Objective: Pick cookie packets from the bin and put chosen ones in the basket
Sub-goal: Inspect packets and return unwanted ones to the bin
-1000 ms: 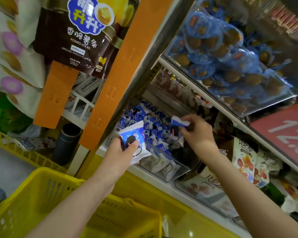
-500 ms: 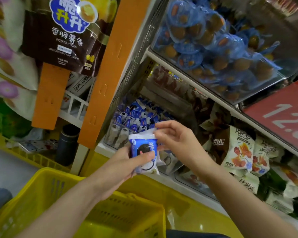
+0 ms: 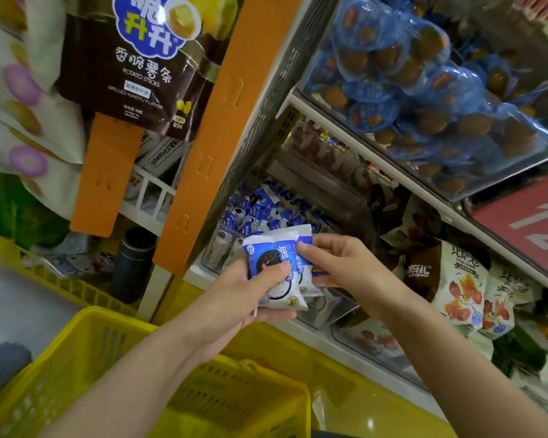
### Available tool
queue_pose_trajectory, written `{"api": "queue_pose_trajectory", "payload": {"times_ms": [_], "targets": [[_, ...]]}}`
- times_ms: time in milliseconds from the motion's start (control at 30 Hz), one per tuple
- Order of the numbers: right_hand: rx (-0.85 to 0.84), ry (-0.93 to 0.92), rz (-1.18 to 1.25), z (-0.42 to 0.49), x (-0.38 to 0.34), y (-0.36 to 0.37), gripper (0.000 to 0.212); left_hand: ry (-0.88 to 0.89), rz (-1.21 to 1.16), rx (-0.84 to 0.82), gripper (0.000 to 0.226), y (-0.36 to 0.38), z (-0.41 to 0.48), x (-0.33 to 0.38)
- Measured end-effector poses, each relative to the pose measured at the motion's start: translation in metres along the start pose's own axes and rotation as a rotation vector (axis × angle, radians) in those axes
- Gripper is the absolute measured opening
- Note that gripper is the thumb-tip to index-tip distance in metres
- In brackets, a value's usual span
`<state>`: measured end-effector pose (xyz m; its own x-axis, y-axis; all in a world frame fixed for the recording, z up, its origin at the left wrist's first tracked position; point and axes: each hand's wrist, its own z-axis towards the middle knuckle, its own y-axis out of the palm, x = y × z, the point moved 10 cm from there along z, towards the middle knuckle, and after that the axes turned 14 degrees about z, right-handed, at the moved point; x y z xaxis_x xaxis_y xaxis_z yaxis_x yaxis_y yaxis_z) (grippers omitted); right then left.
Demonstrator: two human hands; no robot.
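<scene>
At mid-frame I see the left hand (image 3: 234, 298) clamping the cookie packets (image 3: 276, 263) under its thumb while the right hand (image 3: 339, 267) pinches their edge, just in front of the bin (image 3: 217, 252). I judge the slick wrappers could slide apart and miss the basket (image 3: 108, 314) at lower left.

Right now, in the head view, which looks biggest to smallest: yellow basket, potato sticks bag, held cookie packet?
1. yellow basket, partly cut off and nearest the camera
2. potato sticks bag
3. cookie packet

Blue-white cookie packets (image 3: 266, 252), perhaps two, held upright between yellow basket (image 3: 60, 390) and clear bin (image 3: 217, 248).
</scene>
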<state>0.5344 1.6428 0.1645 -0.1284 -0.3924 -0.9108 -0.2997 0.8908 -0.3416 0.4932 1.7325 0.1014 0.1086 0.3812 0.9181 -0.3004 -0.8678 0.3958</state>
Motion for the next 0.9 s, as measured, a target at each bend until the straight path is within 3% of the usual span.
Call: {"api": "queue_pose_trajectory", "payload": {"times_ms": [67, 167, 267, 367, 533, 633, 767, 900], "targets": [[0.072, -0.005, 0.039, 0.006, -0.002, -0.012, 0.016, 0.010, -0.004, 0.028, 0.039, -0.005, 0.000, 0.002], [0.313, -0.054, 0.014, 0.020, -0.010, -0.052, 0.021, 0.008, -0.027, 0.111, 0.021, -0.020, 0.000, 0.000], [0.512, -0.205, -0.276, 0.030, -0.031, -0.087, 0.020, 0.008, -0.030, 0.161, 0.016, -0.027, 0.000, 0.001], [0.502, -0.236, -0.619, 0.042, -0.034, -0.089, 0.019, 0.012, -0.035, 0.178, 0.015, -0.028, 0.000, 0.001], [0.452, -0.027, -0.983, 0.060, -0.009, -0.089, 0.020, 0.016, -0.037, 0.186, 0.018, -0.030, -0.001, 0.005], [0.353, 0.118, -0.994, 0.069, 0.013, -0.087, 0.015, 0.014, -0.041, 0.187, 0.017, -0.030, -0.001, 0.007], [0.313, 0.267, -0.881, 0.082, 0.040, -0.086, 0.029, -0.001, -0.038, 0.200, 0.016, -0.030, -0.002, 0.006], [0.391, 0.197, -0.645, 0.097, 0.046, -0.085, 0.034, -0.014, -0.015, 0.220, 0.014, -0.032, -0.003, 0.005]]}}
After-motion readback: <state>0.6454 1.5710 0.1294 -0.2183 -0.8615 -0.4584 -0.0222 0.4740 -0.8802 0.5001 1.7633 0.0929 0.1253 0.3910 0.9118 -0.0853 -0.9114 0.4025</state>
